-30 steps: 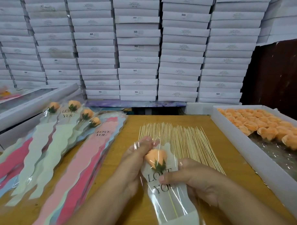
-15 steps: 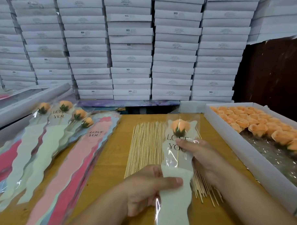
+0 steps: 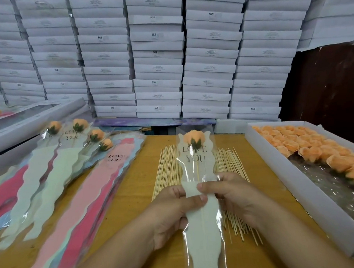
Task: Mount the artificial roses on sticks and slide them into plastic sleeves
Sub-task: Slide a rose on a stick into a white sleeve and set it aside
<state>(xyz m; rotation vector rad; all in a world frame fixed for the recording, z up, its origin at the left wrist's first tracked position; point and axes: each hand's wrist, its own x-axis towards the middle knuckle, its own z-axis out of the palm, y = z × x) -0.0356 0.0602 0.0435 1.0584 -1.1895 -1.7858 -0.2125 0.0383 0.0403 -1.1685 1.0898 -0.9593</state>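
I've got the sleeve [image 3: 201, 213] held lengthwise over the sticks [image 3: 169, 170] at bench centre: clear top printed LOVE YOU, pale wavy card lower down. Peach rose [image 3: 193, 138] w/ green sepals sits at the top end, thin stick visible below it. Left hand [image 3: 171, 212] and right hand [image 3: 234, 196] both pinch the sleeve mid-length, thumbs on top, fingers curled under. Wooden bench [image 3: 133, 185]; finished sleeved roses [image 3: 78, 141] lie left, tray of loose roses [image 3: 313, 149] right, white boxes [image 3: 157, 54] stacked behind.
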